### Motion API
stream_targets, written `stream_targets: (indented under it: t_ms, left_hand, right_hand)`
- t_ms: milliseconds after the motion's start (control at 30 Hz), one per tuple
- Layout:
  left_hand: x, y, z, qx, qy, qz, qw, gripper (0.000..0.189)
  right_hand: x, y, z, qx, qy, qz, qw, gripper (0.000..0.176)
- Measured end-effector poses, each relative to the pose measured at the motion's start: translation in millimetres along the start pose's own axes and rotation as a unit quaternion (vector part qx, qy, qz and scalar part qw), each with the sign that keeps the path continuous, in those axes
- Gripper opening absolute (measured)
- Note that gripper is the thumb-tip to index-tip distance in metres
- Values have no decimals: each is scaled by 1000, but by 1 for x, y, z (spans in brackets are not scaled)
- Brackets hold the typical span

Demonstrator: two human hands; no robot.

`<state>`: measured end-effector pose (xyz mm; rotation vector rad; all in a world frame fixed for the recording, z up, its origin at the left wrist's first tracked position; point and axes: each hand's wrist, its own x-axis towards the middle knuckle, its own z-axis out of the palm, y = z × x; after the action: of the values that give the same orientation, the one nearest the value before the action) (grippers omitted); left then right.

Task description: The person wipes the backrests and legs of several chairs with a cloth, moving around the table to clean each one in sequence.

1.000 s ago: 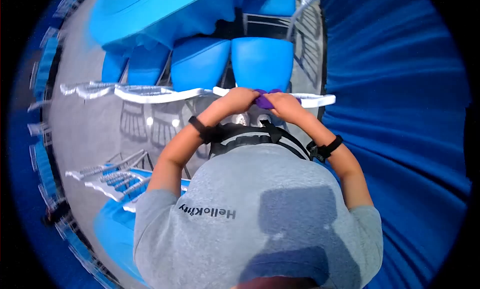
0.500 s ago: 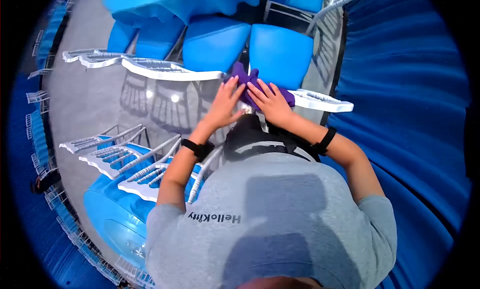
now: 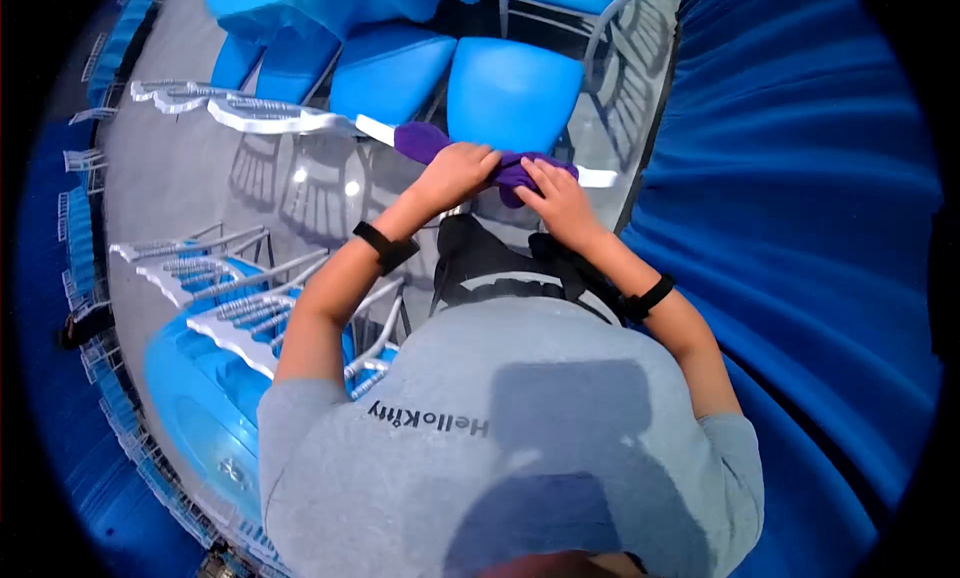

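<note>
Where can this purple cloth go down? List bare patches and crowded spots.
Free: the two blue seats beyond the white chair rail, and the grey floor left of it. Crowded: the rail, where left hand and right hand are on the purple cloth, and the chair backs at lower left. Blue drape blocks the right.

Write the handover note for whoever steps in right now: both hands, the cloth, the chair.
Left hand: closed on the purple cloth, pressing it onto the white chair's top rail.
Right hand: fingers stretched out, lying on the cloth's right end.
Cloth: bunched between the hands, one end trailing left along the rail, above the blue seat.
Done: cloth is on the rail, both hands on it.
To do: how much of the rail is rubbed cannot be told; no hand is on the neighbouring chair backs to the left.
</note>
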<state>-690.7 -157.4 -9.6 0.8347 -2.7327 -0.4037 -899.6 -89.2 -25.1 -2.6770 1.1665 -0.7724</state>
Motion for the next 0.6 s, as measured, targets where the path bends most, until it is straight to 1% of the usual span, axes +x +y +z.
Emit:
stream_targets:
  t_ms: [33,67,133,200,233,267,300,333,367,400,433,467,533,567,600]
  left_hand:
    - [8,13,10,31,27,25,999,21]
    - [20,28,20,34,25,18,999,21]
    - [49,59,46,48,93,-26,994,19]
    - [74,84,66,96,107,-1,990,17]
    - [84,95,72,112,39,-49,992,23]
    - [92,101,77,105,55,-48,992,22]
    - [99,107,77,99,46,-51,993,22]
    - [104,110,75,94,35,-54,993,22]
    - [105,109,75,99,32,-55,993,22]
    - [104,105,75,74,35,-54,995,22]
    - [101,103,76,48,37,-52,997,22]
    - [97,100,75,50,32,-51,997,22]
    - [91,92,69,20,-12,-107,994,19]
    - [84,88,65,48,-11,-137,989,17]
    - [77,86,58,30,14,-148,988,16]
  right_hand:
    - [-11,4,-8,6,-1,7,1000,28]
    - [-22,10,-12,11,7,18,1000,26]
    - [-46,28,-23,21,22,55,998,25]
    - [-64,44,-36,25,10,57,998,27]
    - [-69,50,-41,62,25,99,993,28]
    - [-73,57,-45,99,41,140,984,29]
    - [-77,60,-48,131,24,174,976,36]
    - [-78,62,-49,135,27,173,975,36]
    - [-78,64,-48,162,22,203,965,43]
    - [-75,65,-47,190,17,235,953,50]
    - [-72,67,-44,178,24,208,962,65]
    - [-68,67,-39,182,27,210,960,65]
    - [-62,68,-28,201,14,223,954,71]
    - [-59,71,-21,168,6,197,966,60]
    - [-55,76,-19,170,8,199,965,60]
